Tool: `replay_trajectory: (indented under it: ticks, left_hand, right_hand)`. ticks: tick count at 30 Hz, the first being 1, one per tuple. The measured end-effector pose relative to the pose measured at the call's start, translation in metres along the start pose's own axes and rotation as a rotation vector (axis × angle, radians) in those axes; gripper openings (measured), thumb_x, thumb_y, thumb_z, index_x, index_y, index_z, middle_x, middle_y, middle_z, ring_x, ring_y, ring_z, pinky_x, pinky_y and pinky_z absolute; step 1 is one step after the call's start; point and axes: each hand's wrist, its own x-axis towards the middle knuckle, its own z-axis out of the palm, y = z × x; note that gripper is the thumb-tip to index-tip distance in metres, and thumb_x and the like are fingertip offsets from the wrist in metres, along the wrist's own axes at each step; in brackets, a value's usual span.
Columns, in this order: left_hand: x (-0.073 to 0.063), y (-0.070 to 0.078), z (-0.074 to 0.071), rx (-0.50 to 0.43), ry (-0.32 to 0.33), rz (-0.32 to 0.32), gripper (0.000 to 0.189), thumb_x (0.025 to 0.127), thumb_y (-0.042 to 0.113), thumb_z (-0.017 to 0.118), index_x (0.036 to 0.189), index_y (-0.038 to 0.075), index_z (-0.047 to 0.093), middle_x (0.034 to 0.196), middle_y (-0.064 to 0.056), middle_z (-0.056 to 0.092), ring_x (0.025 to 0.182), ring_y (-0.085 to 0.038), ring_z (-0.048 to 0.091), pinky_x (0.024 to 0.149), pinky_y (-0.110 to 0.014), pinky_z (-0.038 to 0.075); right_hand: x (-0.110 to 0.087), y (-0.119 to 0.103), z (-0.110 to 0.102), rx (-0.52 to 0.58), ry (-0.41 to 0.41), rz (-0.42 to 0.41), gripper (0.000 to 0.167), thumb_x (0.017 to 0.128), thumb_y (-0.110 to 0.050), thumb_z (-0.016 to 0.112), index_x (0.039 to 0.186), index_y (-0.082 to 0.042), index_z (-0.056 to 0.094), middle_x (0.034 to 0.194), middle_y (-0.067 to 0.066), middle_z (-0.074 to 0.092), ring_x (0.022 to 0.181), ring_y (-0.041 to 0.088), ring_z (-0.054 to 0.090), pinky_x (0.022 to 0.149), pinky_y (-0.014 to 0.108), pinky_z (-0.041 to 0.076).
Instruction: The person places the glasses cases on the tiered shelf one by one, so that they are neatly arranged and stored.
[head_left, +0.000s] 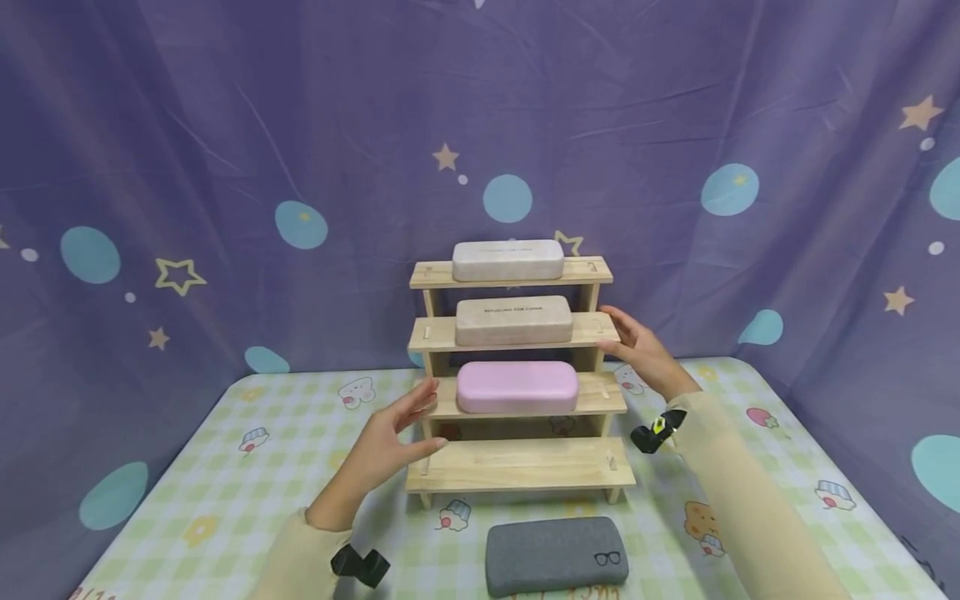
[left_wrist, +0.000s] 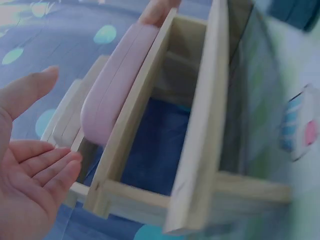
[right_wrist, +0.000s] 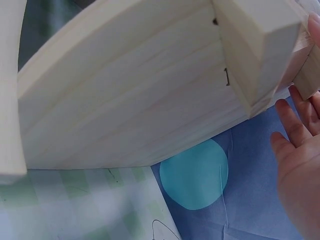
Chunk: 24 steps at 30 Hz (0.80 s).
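Observation:
A light wooden stepped rack stands on the table. A pink glasses case lies on its second step from the bottom, with two pale hard cases, one whitish and one beige, on the steps above. My left hand is beside the rack's left end, fingers extended and holding nothing; the left wrist view shows its spread palm. At the right end of the beige case's step, my right hand touches the board with relaxed fingers behind and the thumb in front. Its exact contact is partly hidden.
A grey glasses case with a printed glasses outline lies in front of the rack. The table has a green checked cloth. Behind it hangs a purple curtain with stars and blue dots.

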Motion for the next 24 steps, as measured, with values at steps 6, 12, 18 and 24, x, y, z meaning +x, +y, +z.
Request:
replay_trajectory:
  ticks: [6, 12, 18, 24]
  left_hand:
    - [-0.026, 0.000, 0.016, 0.017, 0.101, 0.113, 0.077, 0.075, 0.005, 0.077, 0.142, 0.000, 0.039, 0.142, -0.019, 0.042, 0.126, -0.030, 0.045, 0.101, -0.026, 0.039]
    - [-0.049, 0.000, 0.032, -0.049, -0.004, 0.165, 0.071, 0.078, 0.004, 0.075, 0.141, 0.002, 0.041, 0.141, -0.021, 0.042, 0.127, -0.015, 0.045, 0.099, -0.023, 0.040]
    - [-0.064, 0.000, 0.045, -0.123, -0.256, 0.020, 0.069, 0.083, 0.011, 0.071, 0.142, 0.001, 0.037, 0.144, -0.018, 0.041, 0.128, -0.021, 0.044, 0.100, -0.027, 0.040]
    - [-0.071, -0.005, 0.060, -0.201, -0.434, -0.144, 0.070, 0.084, 0.014, 0.071, 0.144, 0.004, 0.035, 0.147, -0.015, 0.037, 0.133, -0.017, 0.036, 0.105, -0.024, 0.033]
  right_hand:
    - [0.000, 0.000, 0.000, 0.007, -0.001, -0.012, 0.071, 0.092, -0.010, 0.060, 0.150, -0.003, 0.018, 0.153, 0.018, 0.022, 0.137, 0.031, 0.027, 0.094, 0.015, 0.038]
    - [0.000, 0.002, -0.001, 0.011, -0.002, -0.018, 0.071, 0.092, -0.009, 0.060, 0.150, -0.002, 0.018, 0.153, 0.019, 0.022, 0.136, 0.032, 0.028, 0.093, 0.015, 0.039]
    - [0.000, 0.002, -0.001, 0.004, -0.002, 0.005, 0.071, 0.092, -0.010, 0.060, 0.150, -0.004, 0.018, 0.153, 0.016, 0.024, 0.136, 0.031, 0.028, 0.094, 0.016, 0.039]
    - [0.001, 0.000, -0.002, 0.004, -0.007, -0.003, 0.071, 0.092, -0.009, 0.059, 0.150, -0.002, 0.019, 0.153, 0.018, 0.022, 0.137, 0.033, 0.026, 0.097, 0.018, 0.038]
